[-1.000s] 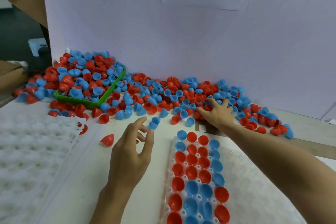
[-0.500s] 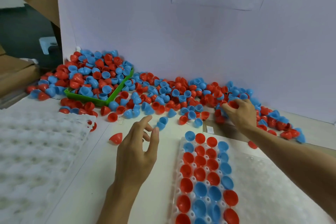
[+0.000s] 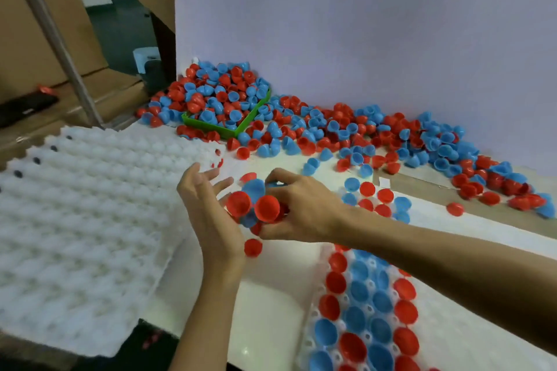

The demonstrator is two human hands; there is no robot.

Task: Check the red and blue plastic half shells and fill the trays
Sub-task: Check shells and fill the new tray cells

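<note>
My left hand [image 3: 208, 208] and my right hand [image 3: 301, 208] meet in the middle above the table, with a handful of red and blue half shells [image 3: 256, 203] bunched between them. My right hand grips the bunch from the right; my left hand cups it from the left with its fingers spread. One red shell [image 3: 252, 247] is just below the hands. A white tray [image 3: 452, 340] at the lower right has red and blue shells in its left columns. A long heap of loose shells [image 3: 346, 129] lies along the back wall.
An unfilled white dimpled tray [image 3: 84, 220] lies on the left. A green bin [image 3: 238, 126] heaped with shells stands at the back left. Cardboard boxes [image 3: 39, 39] and a metal post [image 3: 60, 39] rise at the left edge. A white wall [image 3: 361, 39] closes the back.
My right hand has come back from the heap at the back right with a bunch of shells and joined my left hand. The view has swung to the left.
</note>
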